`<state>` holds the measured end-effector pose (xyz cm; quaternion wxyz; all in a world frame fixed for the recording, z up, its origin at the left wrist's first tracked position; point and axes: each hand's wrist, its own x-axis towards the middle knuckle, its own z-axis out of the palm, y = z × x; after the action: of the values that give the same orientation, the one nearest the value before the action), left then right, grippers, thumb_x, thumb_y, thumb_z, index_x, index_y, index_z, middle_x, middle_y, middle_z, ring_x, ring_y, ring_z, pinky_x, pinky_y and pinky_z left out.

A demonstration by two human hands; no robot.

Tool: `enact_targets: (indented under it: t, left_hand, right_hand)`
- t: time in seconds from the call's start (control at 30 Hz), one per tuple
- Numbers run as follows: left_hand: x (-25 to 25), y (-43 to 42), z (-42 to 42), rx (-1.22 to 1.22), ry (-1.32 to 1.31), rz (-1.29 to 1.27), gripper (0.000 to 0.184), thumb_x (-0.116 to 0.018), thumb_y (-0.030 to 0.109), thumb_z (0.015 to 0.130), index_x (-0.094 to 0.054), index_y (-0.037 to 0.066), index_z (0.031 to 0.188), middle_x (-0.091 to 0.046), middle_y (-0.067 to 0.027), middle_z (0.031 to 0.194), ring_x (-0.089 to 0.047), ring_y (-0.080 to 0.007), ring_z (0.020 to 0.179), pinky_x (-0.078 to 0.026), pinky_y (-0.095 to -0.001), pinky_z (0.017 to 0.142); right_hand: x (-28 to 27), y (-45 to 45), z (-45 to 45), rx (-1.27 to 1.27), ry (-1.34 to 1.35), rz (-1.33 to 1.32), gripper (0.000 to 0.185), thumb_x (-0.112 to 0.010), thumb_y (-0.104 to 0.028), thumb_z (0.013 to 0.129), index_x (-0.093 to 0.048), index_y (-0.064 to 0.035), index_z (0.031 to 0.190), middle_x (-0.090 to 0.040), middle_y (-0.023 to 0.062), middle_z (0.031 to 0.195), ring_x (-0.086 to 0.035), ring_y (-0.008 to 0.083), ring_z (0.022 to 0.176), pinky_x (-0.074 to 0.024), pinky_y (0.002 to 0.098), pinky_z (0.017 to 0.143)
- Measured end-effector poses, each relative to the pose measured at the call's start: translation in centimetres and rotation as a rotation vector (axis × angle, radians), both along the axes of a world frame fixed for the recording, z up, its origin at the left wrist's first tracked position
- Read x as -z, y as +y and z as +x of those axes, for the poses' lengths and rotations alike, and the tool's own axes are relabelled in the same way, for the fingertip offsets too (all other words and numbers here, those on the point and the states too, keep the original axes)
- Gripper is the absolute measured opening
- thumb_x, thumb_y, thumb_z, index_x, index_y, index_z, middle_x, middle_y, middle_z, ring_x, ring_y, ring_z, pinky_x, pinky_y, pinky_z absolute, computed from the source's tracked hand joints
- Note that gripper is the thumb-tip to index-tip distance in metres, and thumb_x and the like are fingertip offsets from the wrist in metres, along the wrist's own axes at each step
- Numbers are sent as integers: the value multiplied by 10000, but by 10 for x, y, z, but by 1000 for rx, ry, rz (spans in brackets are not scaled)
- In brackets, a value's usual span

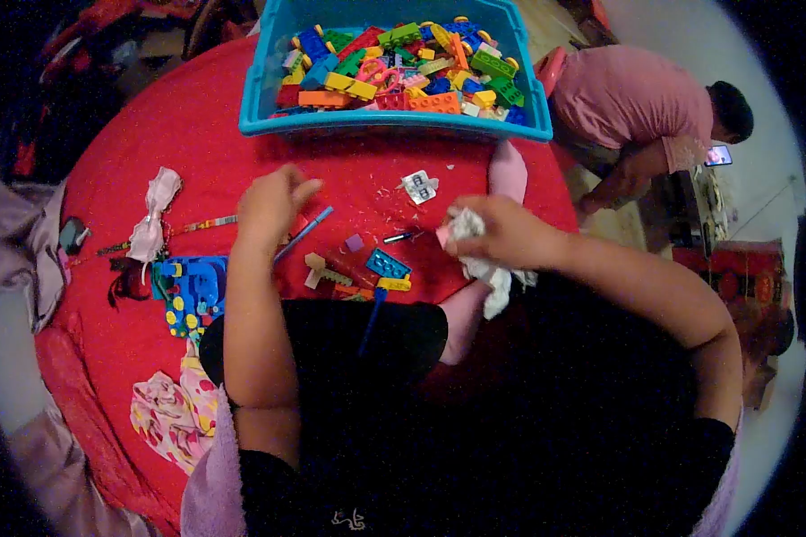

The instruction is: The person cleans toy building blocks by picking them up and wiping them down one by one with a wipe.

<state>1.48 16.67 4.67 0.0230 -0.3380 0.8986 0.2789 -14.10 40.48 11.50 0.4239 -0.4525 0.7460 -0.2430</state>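
My right hand (493,231) is closed around a crumpled white cloth (495,285), whose loose end hangs below the fingers. A small pink patch shows at the fingertips. My left hand (278,199) is over the red cloth surface (215,152), thumb apart from the fingers, with nothing visible in it. Close by on its right lies a light blue stick (304,234). Between the hands are a white piece with dark marks (419,186), a small purple piece (355,242), a dark pen-like item (401,237) and a blue brick (388,263).
A blue bin (394,125) of colourful bricks stands at the far edge. Left are a pale bow (156,213), a blue toy (192,291) and patterned fabric (175,407). A person in a pink shirt (636,98) bends at the right, holding a lit phone (718,156).
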Motion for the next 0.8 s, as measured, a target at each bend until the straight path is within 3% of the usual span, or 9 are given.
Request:
enact_targets:
  t: [0.1, 0.17, 0.2, 0.3, 0.4, 0.5, 0.57, 0.77, 0.8]
  left_hand:
    - [41, -35, 17, -66, -292, -84, 433, -611, 422, 726, -560, 23, 888, -614, -166, 780, -601, -288, 743, -459, -398, 637]
    - [74, -40, 15, -36, -427, -164, 444, -637, 415, 706, -557, 22, 898, -614, -171, 782, -606, -281, 739, -463, -391, 649]
    - [72, -36, 11, 10, -458, -87, 453, -671, 395, 677, -556, 19, 902, -616, -169, 784, -610, -274, 731, -466, -388, 652]
    - [68, -33, 4, 53, -507, 135, 471, -743, 320, 613, -556, 5, 909, -613, -169, 761, -612, -249, 716, -474, -350, 638]
    - [72, -27, 3, 187, -345, 306, 416, -731, 281, 635, -562, 4, 896, -610, -156, 745, -604, -215, 745, -473, -328, 621]
    - [65, -13, -7, 320, -303, 218, 320, -708, 211, 667, -565, 13, 875, -606, -129, 750, -595, -174, 714, -471, -307, 600]
    - [45, 11, -16, 133, 311, 691, 285, -683, 144, 690, -544, 15, 904, -591, -86, 819, -579, -136, 723, -471, -290, 597]
    - [-39, 81, -25, 60, 584, 920, 316, -645, 142, 731, -503, 17, 984, -561, -66, 899, -570, -120, 732, -467, -243, 601]
    - [-43, 86, -24, 77, 653, 906, 334, -639, 117, 729, -493, 10, 1010, -568, -87, 898, -575, -113, 732, -471, -243, 602]
  right_hand:
    - [13, -9, -17, 524, -181, -337, 371, -613, -146, 772, -448, -55, 1092, -529, 64, 878, -547, 151, 781, -475, 276, 640]
    - [-23, -24, -8, 854, -345, -548, 382, -590, -135, 793, -406, -30, 1111, -527, 68, 873, -549, 140, 734, -481, 265, 600]
    - [-21, -22, -7, 877, -428, -536, 363, -589, -114, 794, -405, -14, 1090, -530, 58, 849, -547, 134, 699, -475, 262, 574]
    - [2, -11, -6, 855, -390, -465, 305, -639, -108, 751, -446, -5, 964, -570, 75, 802, -587, 158, 634, -492, 282, 541]
    - [8, -9, -10, 714, -242, -359, 304, -608, -84, 777, -434, -40, 1022, -534, 38, 787, -545, 114, 662, -456, 247, 547]
    - [6, -10, -5, 655, -299, -431, 281, -658, -121, 730, -486, -22, 928, -572, 44, 780, -561, 112, 706, -466, 256, 598]
    - [10, -6, -7, 636, -264, -392, 257, -634, -121, 754, -480, -29, 937, -571, 40, 770, -560, 108, 696, -466, 254, 592]
    - [-11, -12, 7, 479, -386, -532, 209, -591, -111, 777, -459, -49, 927, -538, 47, 774, -553, 151, 712, -451, 276, 606]
    - [-10, -16, 6, 251, -45, -681, 216, -596, -108, 764, -464, -49, 924, -524, 68, 805, -546, 187, 768, -442, 299, 654]
